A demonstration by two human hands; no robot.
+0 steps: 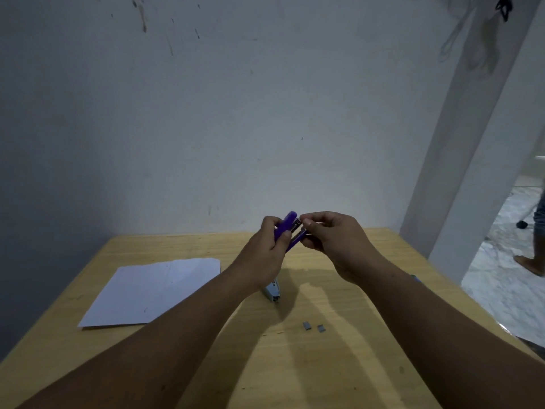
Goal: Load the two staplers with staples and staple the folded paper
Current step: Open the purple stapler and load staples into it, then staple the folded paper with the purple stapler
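Note:
My left hand (267, 249) grips a purple stapler (288, 225), held up above the table with its top hinged open. My right hand (333, 236) pinches at the stapler's metal magazine with thumb and forefinger; whether it holds staples I cannot tell. A second stapler, pale blue-grey (273, 291), lies on the wooden table (339, 364) under my left wrist, partly hidden. The white folded paper (147, 290) lies flat at the left. Two small strips of staples (313, 326) lie on the table in front of my right forearm.
The table stands against a pale wall (236, 113). At the right a white pillar (460, 178) edges a doorway, where another person's leg and bare foot (530, 261) show on the marbled floor.

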